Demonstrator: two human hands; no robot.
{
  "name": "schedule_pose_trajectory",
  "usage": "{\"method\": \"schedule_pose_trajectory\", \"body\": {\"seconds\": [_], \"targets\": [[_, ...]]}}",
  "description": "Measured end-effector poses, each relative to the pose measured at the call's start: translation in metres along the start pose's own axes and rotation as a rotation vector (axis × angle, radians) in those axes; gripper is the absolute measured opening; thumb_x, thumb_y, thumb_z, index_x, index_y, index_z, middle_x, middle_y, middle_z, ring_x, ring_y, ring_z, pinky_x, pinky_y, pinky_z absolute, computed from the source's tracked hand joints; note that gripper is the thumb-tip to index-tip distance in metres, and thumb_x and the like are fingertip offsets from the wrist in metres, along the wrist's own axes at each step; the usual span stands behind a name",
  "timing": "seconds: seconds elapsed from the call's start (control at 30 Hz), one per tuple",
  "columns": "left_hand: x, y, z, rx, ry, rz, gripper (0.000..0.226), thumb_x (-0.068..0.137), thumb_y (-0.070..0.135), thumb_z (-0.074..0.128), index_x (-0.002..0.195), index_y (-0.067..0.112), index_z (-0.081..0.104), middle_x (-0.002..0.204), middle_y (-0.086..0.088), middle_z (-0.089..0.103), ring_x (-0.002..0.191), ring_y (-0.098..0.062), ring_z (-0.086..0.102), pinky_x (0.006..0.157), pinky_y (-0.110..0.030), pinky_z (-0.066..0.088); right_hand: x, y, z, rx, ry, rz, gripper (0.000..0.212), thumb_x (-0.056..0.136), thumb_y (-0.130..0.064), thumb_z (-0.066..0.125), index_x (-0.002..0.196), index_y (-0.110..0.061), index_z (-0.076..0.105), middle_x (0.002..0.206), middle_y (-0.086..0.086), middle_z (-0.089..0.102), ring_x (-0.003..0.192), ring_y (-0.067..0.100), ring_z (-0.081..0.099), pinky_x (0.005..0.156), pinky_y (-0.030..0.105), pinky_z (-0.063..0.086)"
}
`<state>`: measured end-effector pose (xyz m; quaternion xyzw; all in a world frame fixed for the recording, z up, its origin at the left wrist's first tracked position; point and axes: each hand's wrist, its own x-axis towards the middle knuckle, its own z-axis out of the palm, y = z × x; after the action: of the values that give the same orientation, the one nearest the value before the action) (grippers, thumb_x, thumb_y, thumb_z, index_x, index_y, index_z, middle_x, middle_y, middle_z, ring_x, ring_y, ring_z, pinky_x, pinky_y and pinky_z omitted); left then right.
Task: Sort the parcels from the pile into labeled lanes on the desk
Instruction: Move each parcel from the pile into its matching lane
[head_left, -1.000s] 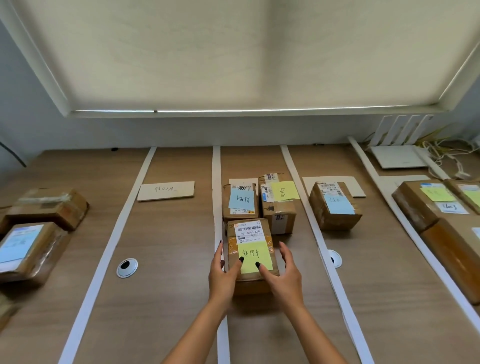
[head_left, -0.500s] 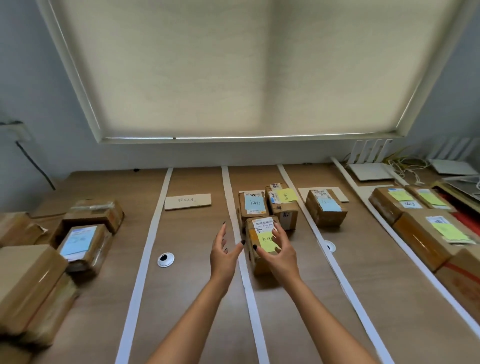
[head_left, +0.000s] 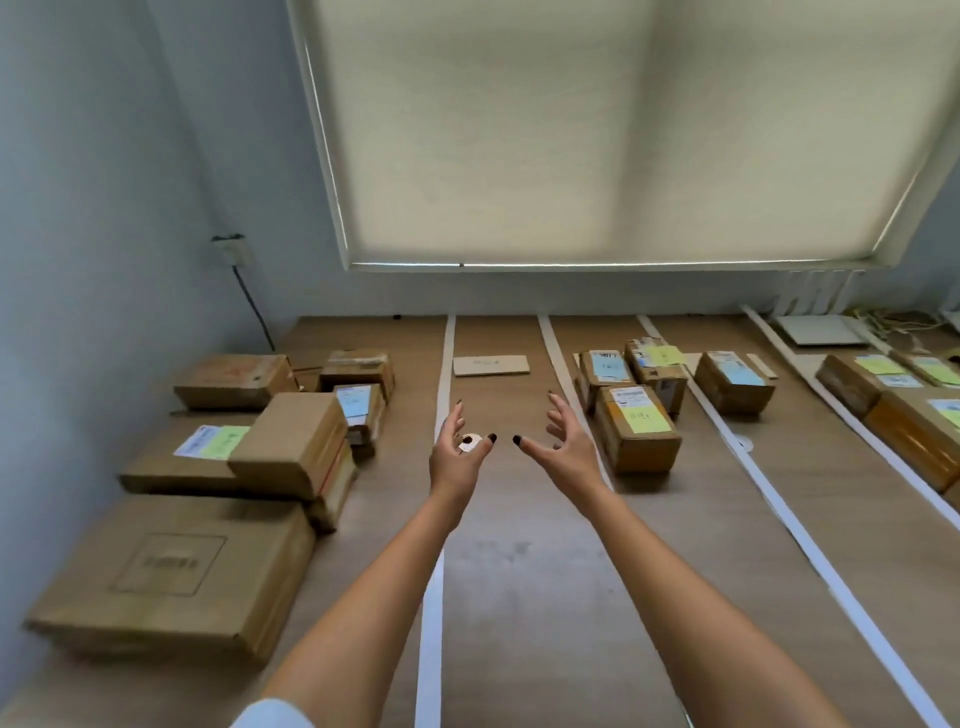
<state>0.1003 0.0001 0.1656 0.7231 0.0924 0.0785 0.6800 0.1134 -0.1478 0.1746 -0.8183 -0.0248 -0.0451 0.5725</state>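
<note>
My fingers (head_left: 558, 415) were spread and loosely bent, gripping nothing. Left hand (head_left: 460, 457) and right hand (head_left: 563, 449) hovered palms-in over the tabletop (head_left: 519, 571), both above the lane w/ the card label (head_left: 491, 365) at its far end; that lane held no parcel I could see.

Just right of the right hand, across the tape strip (head_left: 563, 374), sat the parcel w/ the yellow note (head_left: 636, 434), in its lane in front of two more parcels (head_left: 631, 366). Next lane right had one box w/ a blue note (head_left: 732, 382); several more lay toward the right edge (head_left: 883, 384).

Done so far, by my reckoning: approx. half. The pile (head_left: 260, 441) at the left edge was unsorted, at least six or seven boxes, some stacked. Next pick probably from there.
</note>
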Motion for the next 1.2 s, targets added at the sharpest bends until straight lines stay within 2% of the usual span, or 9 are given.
{"method": "schedule_pose_trajectory", "body": {"seconds": [0.23, 0.37, 0.43, 0.53, 0.63, 0.8, 0.93, 1.07, 1.2], "targets": [[-0.017, 0.01, -0.087, 0.122, 0.089, 0.043, 0.063, 0.088, 0.017, 0.062, 0.144, 0.026, 0.032, 0.144, -0.006, 0.04, 0.132, -0.023, 0.038, 0.099, -0.03, 0.035, -0.022, -0.04, 0.068, 0.081, -0.094, -0.056, 0.083, 0.077, -0.028, 0.075, 0.145, -0.023, 0.028, 0.143, 0.012, 0.042, 0.128, 0.023, 0.043, 0.1, 0.034, 0.041], [-0.018, 0.011, -0.131, 0.147, 0.157, 0.046, 0.061, 0.089, 0.016, 0.06, 0.143, 0.025, 0.033, 0.145, -0.007, 0.041, 0.133, -0.024, 0.039, 0.107, -0.039, 0.035, -0.033, -0.053, 0.11, 0.082, -0.16, -0.082, 0.081, 0.078, -0.025, 0.074, 0.145, -0.023, 0.028, 0.144, 0.01, 0.042, 0.13, 0.021, 0.042, 0.1, 0.03, 0.039], [-0.017, 0.01, -0.15, 0.15, 0.179, 0.046, 0.06, 0.089, 0.015, 0.06, 0.143, 0.025, 0.034, 0.144, -0.007, 0.042, 0.133, -0.024, 0.039, 0.107, -0.038, 0.034, -0.034, -0.062, 0.127, 0.101, -0.187, -0.071, 0.08, 0.079, -0.022, 0.074, 0.145, -0.022, 0.029, 0.144, 0.01, 0.042, 0.13, 0.02, 0.042, 0.101, 0.029, 0.039], [-0.007, 0.007, -0.187, 0.152, 0.2, 0.037, 0.059, 0.09, 0.014, 0.059, 0.142, 0.025, 0.035, 0.143, -0.006, 0.043, 0.132, -0.023, 0.04, 0.105, -0.035, 0.035, -0.032, -0.074, 0.16, 0.104, -0.219, -0.075, 0.079, 0.079, -0.019, 0.073, 0.145, -0.02, 0.029, 0.144, 0.011, 0.042, 0.129, 0.021, 0.043, 0.105, 0.036, 0.04], [0.006, 0.003, -0.223, 0.187, 0.217, 0.036, 0.058, 0.09, 0.014, 0.059, 0.143, 0.024, 0.036, 0.142, -0.007, 0.044, 0.132, -0.024, 0.039, 0.106, -0.035, 0.033, -0.027, -0.082, 0.193, 0.092, -0.239, -0.087, 0.078, 0.079, -0.019, 0.073, 0.144, -0.019, 0.03, 0.142, 0.011, 0.044, 0.128, 0.022, 0.043, 0.101, 0.029, 0.039], [0.049, -0.018, -0.287, 0.241, 0.186, 0.013, 0.059, 0.089, 0.015, 0.061, 0.142, 0.026, 0.037, 0.142, -0.005, 0.044, 0.13, -0.021, 0.04, 0.096, -0.028, 0.035, -0.011, -0.087, 0.26, 0.07, -0.253, 0.006, 0.076, 0.083, -0.022, 0.07, 0.146, -0.022, 0.028, 0.143, 0.011, 0.042, 0.129, 0.024, 0.043, 0.103, 0.036, 0.04], [0.083, -0.039, -0.323, 0.26, 0.16, -0.005, 0.059, 0.087, 0.017, 0.063, 0.139, 0.029, 0.039, 0.137, -0.002, 0.048, 0.115, -0.008, 0.041, 0.086, -0.023, 0.035, 0.003, -0.085, 0.307, 0.075, -0.25, 0.07, 0.069, 0.088, -0.023, 0.063, 0.146, -0.023, 0.026, 0.144, 0.009, 0.041, 0.128, 0.024, 0.044, 0.101, 0.036, 0.043], [0.115, -0.06, -0.341, 0.262, 0.131, -0.043, 0.06, 0.087, 0.016, 0.063, 0.14, 0.028, 0.039, 0.14, -0.004, 0.046, 0.13, -0.019, 0.04, 0.092, -0.025, 0.035, 0.021, -0.08, 0.339, 0.019, -0.254, 0.109, 0.071, 0.089, -0.029, 0.061, 0.148, -0.023, 0.022, 0.15, 0.005, 0.031, 0.134, 0.025, 0.036, 0.107, 0.045, 0.039], [0.139, -0.079, -0.341, 0.186, 0.086, -0.098, 0.059, 0.088, 0.014, 0.061, 0.141, 0.025, 0.037, 0.14, -0.005, 0.045, 0.13, -0.022, 0.041, 0.099, -0.031, 0.039, 0.038, -0.069, 0.359, 0.025, -0.23, 0.156, 0.073, 0.089, -0.03, 0.061, 0.148, -0.023, 0.019, 0.149, 0.002, 0.03, 0.133, 0.022, 0.035, 0.107, 0.046, 0.039]]}}
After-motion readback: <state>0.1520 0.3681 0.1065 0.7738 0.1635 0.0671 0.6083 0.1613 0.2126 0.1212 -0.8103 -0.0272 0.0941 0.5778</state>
